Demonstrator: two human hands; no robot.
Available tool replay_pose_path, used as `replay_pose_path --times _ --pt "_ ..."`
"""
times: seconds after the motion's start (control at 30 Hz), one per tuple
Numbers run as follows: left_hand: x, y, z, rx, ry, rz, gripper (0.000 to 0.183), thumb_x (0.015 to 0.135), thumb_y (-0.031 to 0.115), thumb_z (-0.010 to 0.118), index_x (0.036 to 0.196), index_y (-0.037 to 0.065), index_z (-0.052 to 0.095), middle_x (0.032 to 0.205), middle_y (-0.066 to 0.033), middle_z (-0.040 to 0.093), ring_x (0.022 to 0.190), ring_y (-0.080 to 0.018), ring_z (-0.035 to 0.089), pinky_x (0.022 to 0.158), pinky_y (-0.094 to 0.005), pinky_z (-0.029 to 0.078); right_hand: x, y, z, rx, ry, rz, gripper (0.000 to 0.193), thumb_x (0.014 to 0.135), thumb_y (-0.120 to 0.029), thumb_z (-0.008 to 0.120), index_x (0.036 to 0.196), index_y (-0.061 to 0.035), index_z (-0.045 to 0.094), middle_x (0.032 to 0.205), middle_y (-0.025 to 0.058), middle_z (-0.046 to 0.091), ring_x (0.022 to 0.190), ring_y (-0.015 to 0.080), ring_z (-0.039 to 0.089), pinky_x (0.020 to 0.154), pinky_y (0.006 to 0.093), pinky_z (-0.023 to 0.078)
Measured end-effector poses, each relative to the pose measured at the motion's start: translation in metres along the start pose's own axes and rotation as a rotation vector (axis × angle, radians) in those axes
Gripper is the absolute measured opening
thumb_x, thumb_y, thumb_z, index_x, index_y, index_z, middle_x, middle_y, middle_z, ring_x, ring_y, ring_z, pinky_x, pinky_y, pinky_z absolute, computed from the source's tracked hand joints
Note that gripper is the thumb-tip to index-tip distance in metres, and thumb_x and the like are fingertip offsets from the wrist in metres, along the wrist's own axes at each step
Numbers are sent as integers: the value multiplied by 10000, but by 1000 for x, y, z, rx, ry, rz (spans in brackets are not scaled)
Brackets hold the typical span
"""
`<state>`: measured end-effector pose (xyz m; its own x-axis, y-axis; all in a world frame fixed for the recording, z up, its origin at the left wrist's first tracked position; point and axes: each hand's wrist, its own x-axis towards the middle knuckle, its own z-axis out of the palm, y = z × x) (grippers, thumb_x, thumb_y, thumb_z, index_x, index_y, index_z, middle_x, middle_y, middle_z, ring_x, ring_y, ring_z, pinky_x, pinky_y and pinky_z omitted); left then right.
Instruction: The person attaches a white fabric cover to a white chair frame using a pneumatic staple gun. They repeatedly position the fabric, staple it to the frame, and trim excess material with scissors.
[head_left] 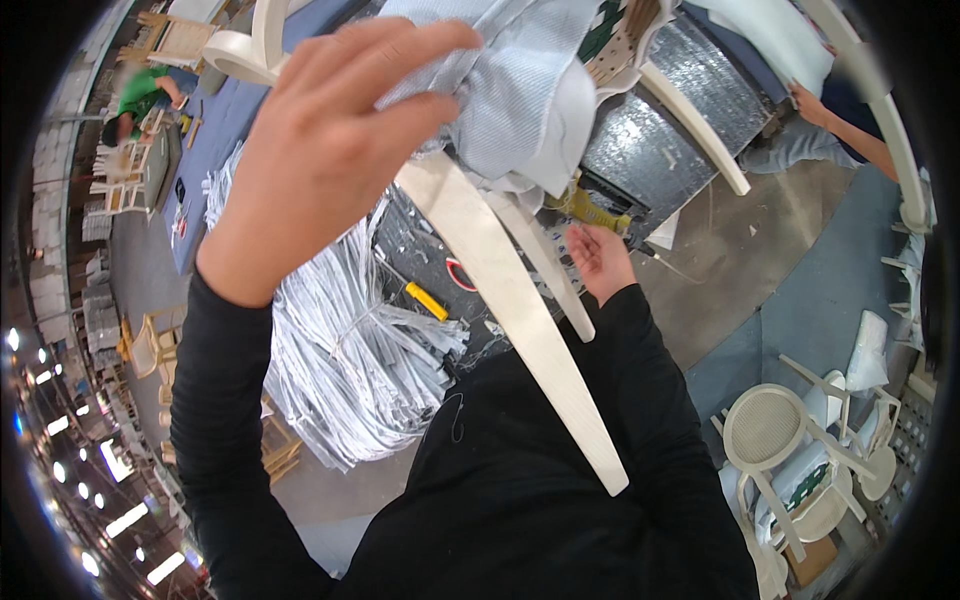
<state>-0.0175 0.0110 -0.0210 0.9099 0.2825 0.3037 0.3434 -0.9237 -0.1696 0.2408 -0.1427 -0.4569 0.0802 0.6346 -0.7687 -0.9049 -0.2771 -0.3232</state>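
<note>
A cream wooden chair frame lies on the worktable, its curved front leg [515, 315] pointing toward me and a second leg [545, 265] beside it. Light blue-grey fabric [500, 85] is bunched over the frame above these legs. My left hand [335, 145] is over the left side of the fabric, fingers stretched and apart; whether the fingertips touch the cloth I cannot tell. Palm up and fingers loosely bent, my right hand [603, 265] is empty. It is just below a yellow-and-black staple gun [600, 210], which lies on the table.
A tied bundle of pale fabric strips [345, 350] hangs at the table's left. Near it lie a yellow-handled screwdriver [425, 300] and red-handled scissors [460, 275]. Stacked chairs [765, 430] stand lower right. A co-worker's arm [845, 130] shows at right, another person in green [140, 95] far left.
</note>
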Motion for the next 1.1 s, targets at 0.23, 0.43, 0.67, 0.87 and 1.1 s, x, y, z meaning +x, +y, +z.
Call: replay_pose_path --times 0.23,0.43,0.67,0.87,1.1 --pt "-31 -16 -20 -77 25 -228 231 916 40 850 1142 86 852 1465 -115 763 1308 -284 733 1076 -431 579 18 -6 -8 146 137 9 387 1137 -234 610 1383 64 577 1391 198 639 1321 328 646 1192 494 552" --pt "-35 4 -7 -141 -20 -280 361 826 104 930 1180 121 858 1508 -129 741 1349 -342 713 1099 -448 569 22 -2 15 192 95 36 486 1140 -279 592 1492 45 507 1485 193 591 1494 381 524 1301 624 383" --pt "-28 -6 16 -195 -114 -322 605 940 179 874 1513 230 687 1613 -320 560 1204 -407 797 903 -419 703 31 12 55 219 -3 -88 519 1136 -410 659 1517 -65 589 1498 121 603 1466 350 560 1259 617 414" --pt "-13 -8 27 228 188 102 408 900 145 874 1302 172 811 1331 -315 749 943 -332 857 793 -395 730 57 2 48 123 181 -83 328 1111 -432 704 1322 -181 707 1212 33 739 1094 231 704 890 397 551" --pt "-44 -29 61 182 316 127 364 909 98 844 1269 148 824 1344 -283 773 883 -316 862 811 -389 733 -57 -32 57 -47 -116 -92 342 1097 -353 694 1317 -91 686 1290 80 745 1194 237 719 1000 460 606"
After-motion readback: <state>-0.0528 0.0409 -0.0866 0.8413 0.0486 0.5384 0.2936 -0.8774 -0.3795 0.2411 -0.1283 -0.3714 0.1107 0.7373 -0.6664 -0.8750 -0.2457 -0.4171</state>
